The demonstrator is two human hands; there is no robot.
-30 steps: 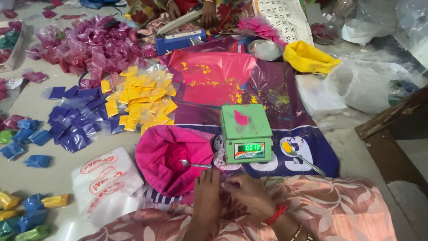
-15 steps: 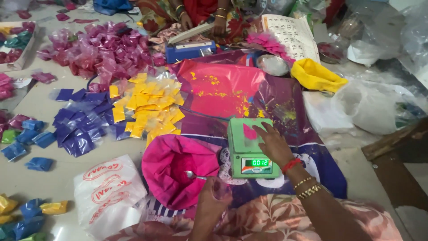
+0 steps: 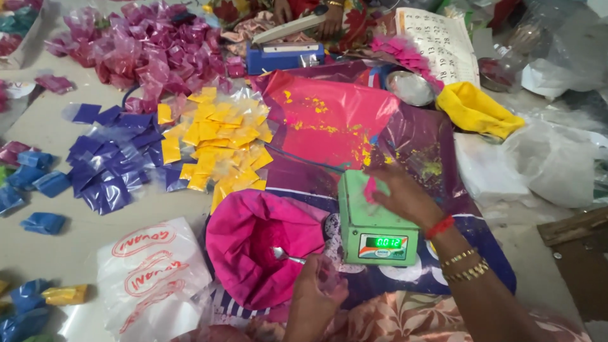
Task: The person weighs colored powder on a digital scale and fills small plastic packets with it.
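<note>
R hand rests on top of the small green digital scale, fingers pinched on a small pink packet. L hand, just below-left of the scale, is curled narrow around a metal spoon w/ its bowl in the open pink powder bag left of it. Yellow packet pile lies well beyond both hands.

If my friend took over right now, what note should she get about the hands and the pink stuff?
Right hand: on the small green digital scale, touching a little pink packet.
Left hand: holds a small clear plastic pouch beside the metal spoon, which rests in the open bag of pink powder.
Done: heaps of filled pink, yellow and blue packets lie on the floor.
Left: the pouch looks unfilled.
</note>
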